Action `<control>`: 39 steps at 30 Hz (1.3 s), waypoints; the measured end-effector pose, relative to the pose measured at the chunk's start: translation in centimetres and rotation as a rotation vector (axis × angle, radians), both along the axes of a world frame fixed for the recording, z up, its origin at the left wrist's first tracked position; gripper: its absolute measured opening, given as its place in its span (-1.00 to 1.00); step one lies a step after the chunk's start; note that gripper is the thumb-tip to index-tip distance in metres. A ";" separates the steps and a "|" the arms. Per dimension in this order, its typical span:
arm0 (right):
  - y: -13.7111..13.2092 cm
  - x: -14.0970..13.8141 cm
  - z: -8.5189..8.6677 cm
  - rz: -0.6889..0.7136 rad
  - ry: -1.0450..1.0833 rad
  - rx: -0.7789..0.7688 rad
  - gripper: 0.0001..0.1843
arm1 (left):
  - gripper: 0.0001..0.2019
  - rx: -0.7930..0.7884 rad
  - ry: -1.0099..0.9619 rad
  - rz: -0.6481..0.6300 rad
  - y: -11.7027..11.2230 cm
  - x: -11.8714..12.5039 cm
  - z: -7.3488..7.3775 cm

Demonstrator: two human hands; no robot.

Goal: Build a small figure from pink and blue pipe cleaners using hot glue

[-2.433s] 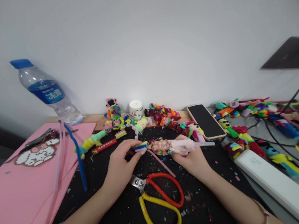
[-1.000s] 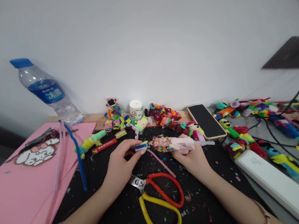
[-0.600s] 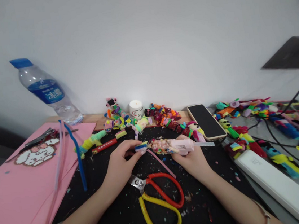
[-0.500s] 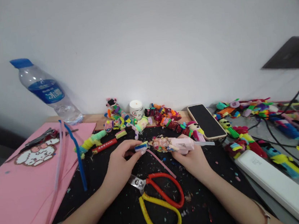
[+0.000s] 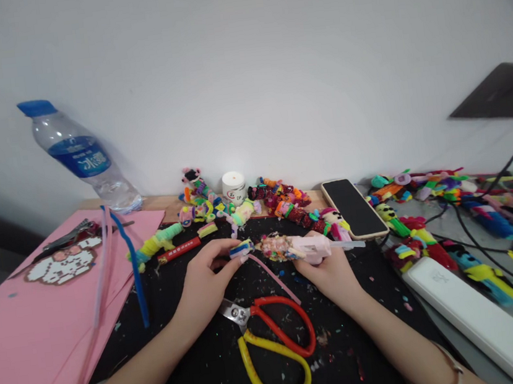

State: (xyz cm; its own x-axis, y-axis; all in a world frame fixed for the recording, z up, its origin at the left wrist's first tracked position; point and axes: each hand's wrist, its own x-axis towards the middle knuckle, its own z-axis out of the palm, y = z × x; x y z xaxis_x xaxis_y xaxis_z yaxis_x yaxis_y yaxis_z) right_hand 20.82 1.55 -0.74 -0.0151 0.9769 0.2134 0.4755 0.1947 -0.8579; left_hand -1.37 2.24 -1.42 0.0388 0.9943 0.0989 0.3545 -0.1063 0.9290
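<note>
Pinched between the fingers of my left hand is a small blue-and-yellow fuzzy craft piece. A pink pipe cleaner trails from near it, down to the right. My right hand is closed around a pale pink glue gun, with a translucent glue stick poking out of its back. Multicoloured bits cover the gun's front part, and its tip points left, close to the craft piece; whether they touch I cannot tell. Scissors with one red and one yellow handle lie below both hands.
Pink sheets with blue and pink pipe cleaners lie left, by a leaning water bottle. Several fuzzy figures, a white tub and a phone line the back. Right are more figures, black cables and a white power strip-like bar.
The craft piece in my left hand has turned slightly and shifted a little left. The glue gun has moved slightly left too.
</note>
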 end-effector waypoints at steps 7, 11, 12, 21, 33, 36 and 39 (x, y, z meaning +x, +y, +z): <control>0.0 0.0 -0.1 0.022 0.002 0.013 -0.86 | -0.80 0.014 0.004 0.002 0.1 0.1 -0.2; 0.0 0.0 -0.1 -0.007 -0.019 0.007 -0.86 | -0.80 0.012 0.006 -0.001 0.1 0.0 -0.2; 0.0 -0.1 -0.1 -0.007 -0.020 0.006 -0.86 | -0.80 0.008 0.007 -0.002 0.1 0.0 -0.2; -0.1 -0.2 0.1 0.040 0.046 0.002 -0.84 | -0.84 0.023 0.050 -0.046 0.0 0.0 0.0; -0.1 0.0 -0.2 0.043 0.043 -0.014 -0.85 | -0.84 0.020 0.051 -0.039 0.0 0.0 0.0; -0.1 -0.1 -0.1 0.053 0.042 -0.010 -0.86 | -0.85 0.035 0.047 -0.065 0.0 0.0 -0.1; 0.0 0.0 -0.1 0.017 0.012 -0.004 -0.89 | -0.85 0.039 0.039 -0.073 -0.1 0.0 -0.2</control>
State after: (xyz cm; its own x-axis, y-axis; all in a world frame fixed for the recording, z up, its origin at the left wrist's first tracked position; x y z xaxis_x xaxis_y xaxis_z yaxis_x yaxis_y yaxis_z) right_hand 20.78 1.57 -0.85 -0.0296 0.9773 0.2098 0.4622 0.1995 -0.8641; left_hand -1.38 2.14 -1.60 0.1160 0.9841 0.1346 0.3807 -0.1692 0.9091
